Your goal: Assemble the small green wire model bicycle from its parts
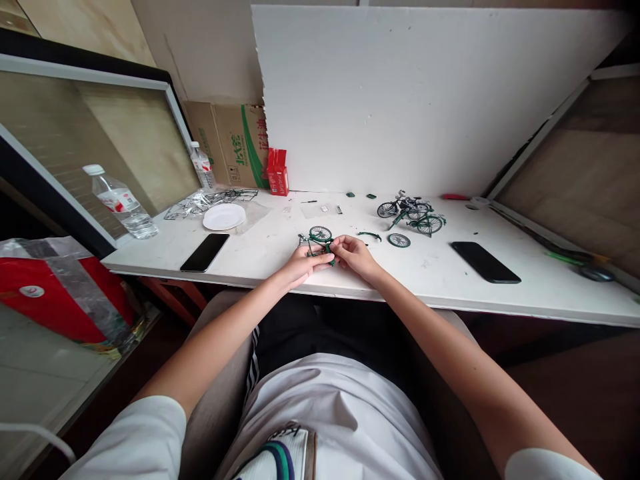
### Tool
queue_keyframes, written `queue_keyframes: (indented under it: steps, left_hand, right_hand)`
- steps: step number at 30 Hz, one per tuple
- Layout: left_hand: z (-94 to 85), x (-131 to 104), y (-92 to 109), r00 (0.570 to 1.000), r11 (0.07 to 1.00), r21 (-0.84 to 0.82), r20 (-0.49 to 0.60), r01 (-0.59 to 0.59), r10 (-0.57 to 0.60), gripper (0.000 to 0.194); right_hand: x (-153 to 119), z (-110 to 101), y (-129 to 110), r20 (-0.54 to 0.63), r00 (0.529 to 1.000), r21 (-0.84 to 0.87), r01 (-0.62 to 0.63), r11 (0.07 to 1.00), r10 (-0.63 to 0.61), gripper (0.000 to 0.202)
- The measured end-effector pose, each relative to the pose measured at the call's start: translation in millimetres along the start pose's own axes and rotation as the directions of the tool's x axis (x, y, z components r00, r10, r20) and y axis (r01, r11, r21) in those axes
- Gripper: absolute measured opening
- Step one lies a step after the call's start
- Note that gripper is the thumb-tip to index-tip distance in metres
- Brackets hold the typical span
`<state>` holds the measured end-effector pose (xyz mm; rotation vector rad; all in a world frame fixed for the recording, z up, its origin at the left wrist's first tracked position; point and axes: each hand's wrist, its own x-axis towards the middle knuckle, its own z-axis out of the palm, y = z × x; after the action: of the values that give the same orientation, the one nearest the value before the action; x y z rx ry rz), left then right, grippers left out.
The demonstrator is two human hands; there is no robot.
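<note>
Close to the table's front edge, both hands meet around a partly built green model bicycle (320, 234) with one spoked wheel showing on its far side. My left hand (305, 265) is closed on its frame from the left, thumb across the top. My right hand (353, 255) pinches at the model's right side; whether it grips the frame or a separate small piece is hidden by the fingers. To the right lie a loose green spoked wheel (399, 240) and a curved green part (370, 235). Beyond them stand a green model bicycle (430, 223) and a black model bicycle (387, 209).
On the white table (270, 240) lie a black phone (205, 253) at left and another dark phone (485, 262) at right. Farther left are a white plate (224, 217), part frames (237, 195) and a water bottle (123, 203). A red box (278, 172) stands behind.
</note>
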<state>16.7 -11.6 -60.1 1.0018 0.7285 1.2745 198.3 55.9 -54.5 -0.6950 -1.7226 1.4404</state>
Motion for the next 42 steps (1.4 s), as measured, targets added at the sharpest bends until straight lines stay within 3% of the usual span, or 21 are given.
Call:
queue_keyframes:
  steps: [16, 42]
  left_hand:
    - [1.4, 0.0, 0.2, 1.000, 1.000, -0.007, -0.012, -0.006, 0.006, 0.042]
    - [1.8, -0.3, -0.1, 1.000, 1.000, -0.012, -0.024, -0.008, 0.008, 0.040]
  right_hand:
    - [0.1, 0.0, 0.5, -0.014, 0.999, 0.006, 0.039, 0.999, -0.039, 0.046]
    - [-1.2, 1.5, -2.1, 0.002, 1.000, 0.026, 0.004, 1.000, -0.004, 0.047]
